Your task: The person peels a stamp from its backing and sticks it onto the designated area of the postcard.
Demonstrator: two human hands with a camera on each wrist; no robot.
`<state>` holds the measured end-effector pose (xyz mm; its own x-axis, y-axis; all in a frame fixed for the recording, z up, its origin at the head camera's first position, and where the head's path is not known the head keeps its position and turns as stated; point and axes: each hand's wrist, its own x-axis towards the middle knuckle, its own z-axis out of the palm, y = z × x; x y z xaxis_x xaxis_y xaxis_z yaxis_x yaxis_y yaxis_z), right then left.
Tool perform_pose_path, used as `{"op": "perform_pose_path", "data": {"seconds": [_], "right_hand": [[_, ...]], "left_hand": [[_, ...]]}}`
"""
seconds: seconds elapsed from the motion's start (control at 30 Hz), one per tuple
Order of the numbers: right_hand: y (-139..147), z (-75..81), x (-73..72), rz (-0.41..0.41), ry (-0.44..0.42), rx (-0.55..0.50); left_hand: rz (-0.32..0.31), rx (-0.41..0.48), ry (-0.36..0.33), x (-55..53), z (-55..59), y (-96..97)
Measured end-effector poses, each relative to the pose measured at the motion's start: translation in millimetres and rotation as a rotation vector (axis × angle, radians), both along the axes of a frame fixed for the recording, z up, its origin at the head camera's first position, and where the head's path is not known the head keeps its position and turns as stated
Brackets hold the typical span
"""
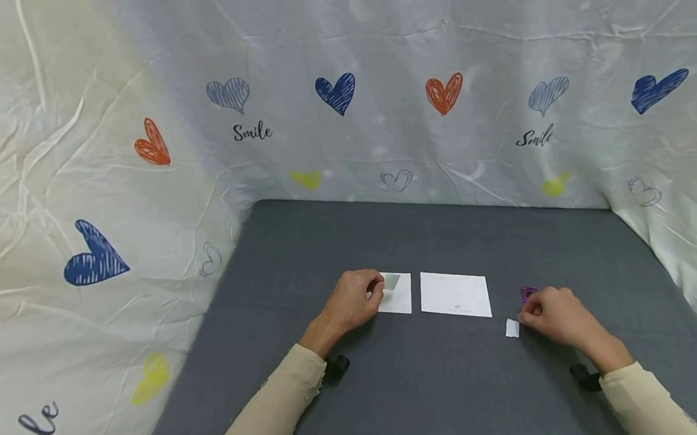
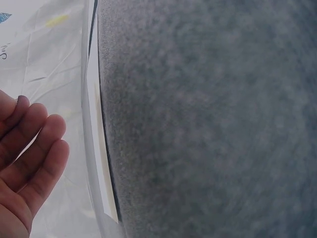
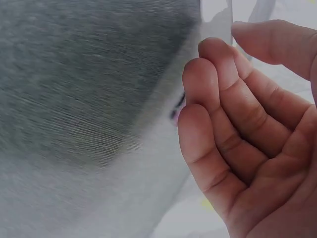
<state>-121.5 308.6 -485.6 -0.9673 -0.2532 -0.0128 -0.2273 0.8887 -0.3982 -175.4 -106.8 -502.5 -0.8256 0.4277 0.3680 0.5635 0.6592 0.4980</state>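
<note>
In the head view my left hand (image 1: 355, 299) is over the left end of a white card (image 1: 401, 303). Thumb and forefinger meet at the corner of a small grey, see-through-looking piece (image 1: 391, 281), pinching it, with a faint shadow below on the card. The left wrist view shows the other fingers of the left hand (image 2: 34, 153) half bent. At the right, my right hand (image 1: 557, 315) pinches a small white paper piece (image 1: 512, 328) at its upper corner. Past its fingertips lies a small purple item (image 1: 528, 293) with a dark round mark, partly hidden by the hand.
Between the hands a second white card (image 1: 456, 295) with tiny print lies flat on the dark grey tabletop (image 1: 428, 384). White cloth (image 1: 391, 136) printed with hearts hangs behind the table and along its sides. A black wrist strap mount (image 1: 335, 368) shows under the left wrist.
</note>
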Motion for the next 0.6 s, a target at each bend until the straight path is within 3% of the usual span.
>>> {"op": "perform_pose_path", "data": {"seconds": [0.27,0.6], "right_hand": [[-9.0,21.0,-4.5,0.023,-0.034,-0.004],[-31.8,37.1,-9.4,0.062,0.026,-0.033]], "left_hand": [[-0.002,0.010,-0.002,1.0,4.0,0.3],[0.012,0.008,-0.026,3.8,5.5,1.3]]}}
